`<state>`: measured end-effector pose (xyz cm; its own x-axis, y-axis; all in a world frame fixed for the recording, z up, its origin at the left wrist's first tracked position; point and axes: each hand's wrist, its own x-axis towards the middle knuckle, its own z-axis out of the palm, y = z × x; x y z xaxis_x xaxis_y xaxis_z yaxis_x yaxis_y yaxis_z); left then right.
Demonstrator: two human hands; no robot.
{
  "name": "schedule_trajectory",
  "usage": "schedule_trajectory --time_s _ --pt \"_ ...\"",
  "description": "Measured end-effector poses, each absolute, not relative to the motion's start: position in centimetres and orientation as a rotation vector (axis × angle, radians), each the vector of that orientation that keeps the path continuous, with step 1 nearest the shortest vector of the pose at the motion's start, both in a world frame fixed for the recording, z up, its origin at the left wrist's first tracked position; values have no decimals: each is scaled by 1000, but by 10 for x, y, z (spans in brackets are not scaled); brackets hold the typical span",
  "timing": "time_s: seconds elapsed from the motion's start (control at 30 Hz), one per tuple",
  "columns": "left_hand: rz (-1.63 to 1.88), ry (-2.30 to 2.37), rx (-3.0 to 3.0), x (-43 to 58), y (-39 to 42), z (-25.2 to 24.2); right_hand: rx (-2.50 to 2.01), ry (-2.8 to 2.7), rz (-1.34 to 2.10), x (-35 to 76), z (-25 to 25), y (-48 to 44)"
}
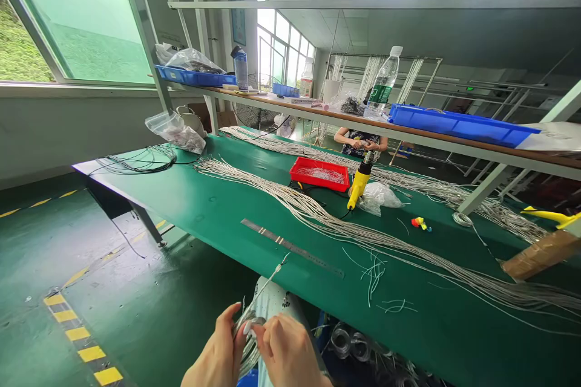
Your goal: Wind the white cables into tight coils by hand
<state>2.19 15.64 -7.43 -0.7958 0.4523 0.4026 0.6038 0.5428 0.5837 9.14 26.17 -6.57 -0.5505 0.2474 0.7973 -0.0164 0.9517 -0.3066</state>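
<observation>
My left hand [220,354] and my right hand [285,354] are together at the bottom edge, below the front of the green table [218,205]. Both pinch a small coil of thin white wire [249,329]; a loose end of it sticks up toward the table edge. A metal ruler [290,247] lies flat on the table just beyond my hands. A long bundle of white wires [345,231] runs across the tabletop behind it, with several short loose wire pieces [374,272] nearby.
A red tray [320,174] and a yellow heat gun [358,184] stand mid-table beside a plastic bag [379,196]. An upper shelf holds blue trays [458,124] and bottles [381,84]. Another person's hands [363,144] work opposite. Hazard-striped floor [77,332] lies left.
</observation>
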Motion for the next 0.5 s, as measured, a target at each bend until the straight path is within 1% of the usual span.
schedule_trajectory --time_s 0.13,0.33,0.5 --pt "-1050 -2698 -922 25 154 -65 -121 -2105 318 91 -74 261" --pt "-1203 -2899 -1091 16 143 -59 -54 -2092 356 91 -76 265" --pt "-1029 -2876 -1108 15 141 -60 -40 -2147 475 93 -73 268"
